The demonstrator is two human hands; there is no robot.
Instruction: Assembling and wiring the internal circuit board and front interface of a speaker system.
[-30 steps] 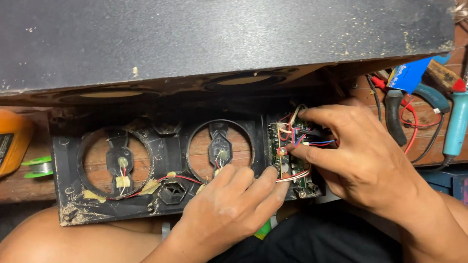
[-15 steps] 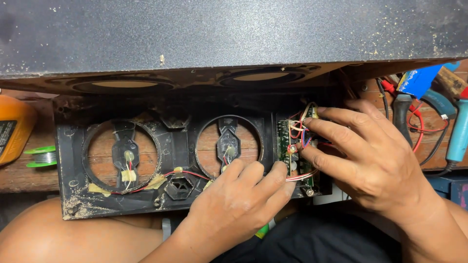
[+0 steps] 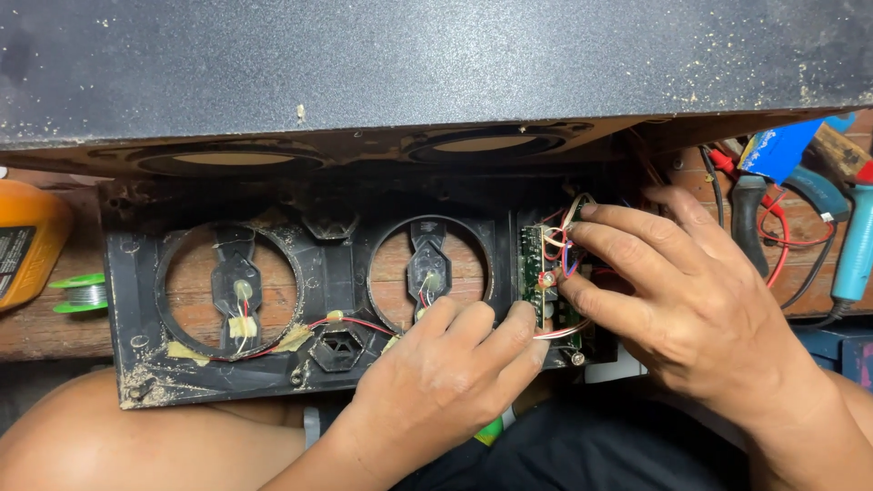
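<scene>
Green circuit board [image 3: 535,277], small and crowded with components, stands on edge in the right-hand bay of a black plastic speaker panel [image 3: 327,273], at about three o'clock from the panel's middle. Thin red, white and blue wires [image 3: 556,245] bunch over the board's upper half and loop out below it.

At the board's five o'clock the left hand [image 3: 450,377] comes up from the lower edge, fingers curled, with the fingertips [image 3: 520,314] pressed on the panel's frame just beside the board's lower end; it clamps around nothing that can be seen. From three o'clock the right hand [image 3: 691,300] reaches in, its fingers spread and lightly bent, the tips touching the wires and the board's face. Whether it pinches a wire cannot be told.

At nine o'clock from the board, the panel has two round openings showing brown wood behind, each crossed by a black bracket, with a red and white lead taped along the lower rail. At twelve o'clock a large dusty black cabinet [image 3: 436,64] overhangs everything. Far out at nine o'clock sit a green solder spool [image 3: 82,295] and an orange-yellow case [image 3: 27,241]. Out at three o'clock on the wooden bench lie a teal-handled soldering iron [image 3: 855,241] and red leads [image 3: 791,232].
</scene>
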